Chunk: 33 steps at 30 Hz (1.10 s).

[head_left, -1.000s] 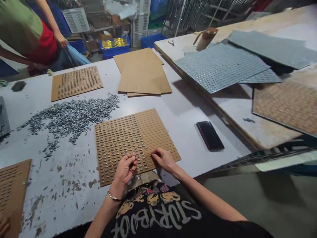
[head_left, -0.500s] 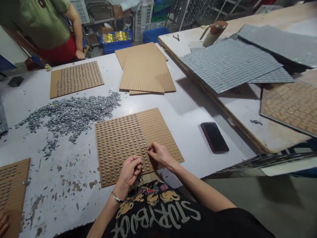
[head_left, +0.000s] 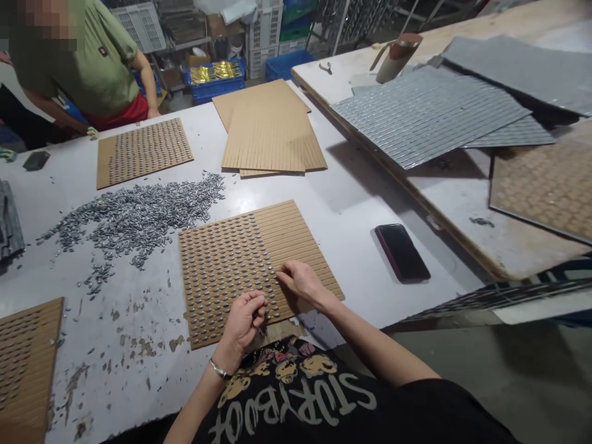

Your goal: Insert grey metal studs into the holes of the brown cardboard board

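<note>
- The left hand [head_left: 243,322] is curled at the near edge of the slotted board [head_left: 287,237], its fingers [head_left: 257,306] bunched together. What they enclose is hidden.
- The right hand [head_left: 303,285] rests on the board just beside the left fingers, fingertips pressed together where filled slots meet bare ones. Any piece between them is too small to tell.
- The pile of metal pieces [head_left: 139,213] lies on the tabletop [head_left: 351,197], well beyond and left of the left fingers.
- A dark phone [head_left: 401,251] lies right of the right fingers, apart from the board.
</note>
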Motion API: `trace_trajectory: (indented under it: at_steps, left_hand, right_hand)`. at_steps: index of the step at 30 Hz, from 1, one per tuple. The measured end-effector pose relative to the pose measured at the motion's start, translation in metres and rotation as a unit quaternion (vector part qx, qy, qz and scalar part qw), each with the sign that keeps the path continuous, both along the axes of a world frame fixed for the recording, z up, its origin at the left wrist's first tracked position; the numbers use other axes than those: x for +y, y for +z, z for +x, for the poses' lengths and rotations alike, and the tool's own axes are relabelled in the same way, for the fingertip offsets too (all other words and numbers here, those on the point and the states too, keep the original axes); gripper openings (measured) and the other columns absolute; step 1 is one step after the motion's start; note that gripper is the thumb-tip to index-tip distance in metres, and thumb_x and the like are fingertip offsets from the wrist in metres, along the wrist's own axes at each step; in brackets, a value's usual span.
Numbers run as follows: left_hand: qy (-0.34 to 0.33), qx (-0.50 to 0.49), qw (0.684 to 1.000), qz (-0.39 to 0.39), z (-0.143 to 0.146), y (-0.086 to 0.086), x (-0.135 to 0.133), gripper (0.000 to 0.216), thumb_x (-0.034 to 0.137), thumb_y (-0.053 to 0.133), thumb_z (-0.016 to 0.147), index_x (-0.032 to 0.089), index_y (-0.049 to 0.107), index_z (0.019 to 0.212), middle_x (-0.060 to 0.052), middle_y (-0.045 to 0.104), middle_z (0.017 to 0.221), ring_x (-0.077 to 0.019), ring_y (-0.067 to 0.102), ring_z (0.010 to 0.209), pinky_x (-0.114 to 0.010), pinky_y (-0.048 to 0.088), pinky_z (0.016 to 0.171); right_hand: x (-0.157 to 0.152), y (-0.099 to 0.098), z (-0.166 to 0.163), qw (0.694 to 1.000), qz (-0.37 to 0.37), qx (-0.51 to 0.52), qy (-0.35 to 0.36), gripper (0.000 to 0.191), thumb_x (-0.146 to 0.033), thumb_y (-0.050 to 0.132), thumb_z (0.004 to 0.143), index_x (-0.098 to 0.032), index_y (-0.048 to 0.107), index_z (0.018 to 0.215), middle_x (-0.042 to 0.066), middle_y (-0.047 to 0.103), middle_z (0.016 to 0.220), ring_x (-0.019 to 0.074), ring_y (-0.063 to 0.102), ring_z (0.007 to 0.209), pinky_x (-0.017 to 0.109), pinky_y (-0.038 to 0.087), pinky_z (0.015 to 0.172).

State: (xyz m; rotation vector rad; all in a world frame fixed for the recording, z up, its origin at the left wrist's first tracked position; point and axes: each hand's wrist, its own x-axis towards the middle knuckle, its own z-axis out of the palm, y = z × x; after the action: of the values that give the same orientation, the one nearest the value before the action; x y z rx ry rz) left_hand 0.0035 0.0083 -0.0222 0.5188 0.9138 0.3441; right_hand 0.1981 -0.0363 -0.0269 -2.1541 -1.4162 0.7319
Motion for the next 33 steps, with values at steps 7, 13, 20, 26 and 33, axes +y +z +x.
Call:
trace_trajectory:
  at_steps: [7, 13, 20, 26, 33]
  left_hand:
    - [0.003, 0.002, 1.0, -0.008, 0.0, -0.002, 0.002, 0.036, 0.029, 0.081, 0.061, 0.012, 0.059, 0.083, -0.002, 0.058, 0.071, -0.003, 0.045, 0.05, -0.012, 0.021, 0.037]
    - [0.015, 0.006, 1.0, -0.005, 0.005, 0.0, 0.002, 0.04, 0.031, 0.083, 0.06, 0.012, 0.058, 0.085, -0.002, 0.059, 0.075, -0.0024, 0.044, 0.05, -0.013, 0.021, 0.037]
    - [0.004, 0.029, 0.999, 0.029, 0.012, 0.009, -0.007, 0.041, 0.032, 0.084, 0.058, 0.013, 0.057, 0.082, 0.002, 0.054, 0.065, -0.0032, 0.044, 0.048, -0.013, 0.022, 0.037]
    - [0.012, 0.007, 0.999, 0.033, 0.012, 0.007, -0.008, 0.039, 0.038, 0.078, 0.066, 0.011, 0.062, 0.087, -0.004, 0.061, 0.076, -0.004, 0.047, 0.052, -0.014, 0.025, 0.037]
    - [0.043, 0.023, 0.998, 0.041, -0.002, 0.008, 0.004, 0.041, 0.041, 0.078, 0.067, 0.015, 0.056, 0.089, -0.001, 0.06, 0.072, -0.0034, 0.044, 0.048, -0.012, 0.025, 0.036]
  right_hand:
    - [0.002, -0.014, -0.009, 0.998, -0.009, -0.051, 0.029, 0.015, -0.027, 0.055, 0.089, -0.02, 0.06, 0.077, 0.003, 0.064, 0.081, 0.0156, 0.056, 0.075, 0.025, 0.035, 0.066]
    - [-0.002, -0.015, -0.008, 1.0, 0.026, -0.004, 0.003, 0.01, -0.026, 0.054, 0.088, -0.019, 0.059, 0.081, 0.002, 0.063, 0.08, 0.0149, 0.055, 0.073, 0.025, 0.038, 0.067]
    - [-0.027, 0.018, -0.031, 0.972, 0.056, 0.229, 0.006, 0.026, -0.039, 0.05, 0.089, -0.019, 0.059, 0.076, -0.002, 0.057, 0.065, 0.0116, 0.049, 0.06, 0.022, 0.038, 0.056]
    - [-0.038, 0.009, -0.025, 0.969, 0.014, 0.229, -0.089, 0.024, -0.039, 0.052, 0.084, -0.018, 0.059, 0.074, -0.002, 0.06, 0.065, 0.0122, 0.052, 0.059, 0.022, 0.039, 0.054]
    - [-0.033, -0.009, -0.027, 0.995, -0.003, 0.058, -0.079, 0.023, -0.031, 0.05, 0.087, -0.021, 0.062, 0.071, 0.001, 0.067, 0.071, 0.0156, 0.06, 0.068, 0.025, 0.039, 0.064]
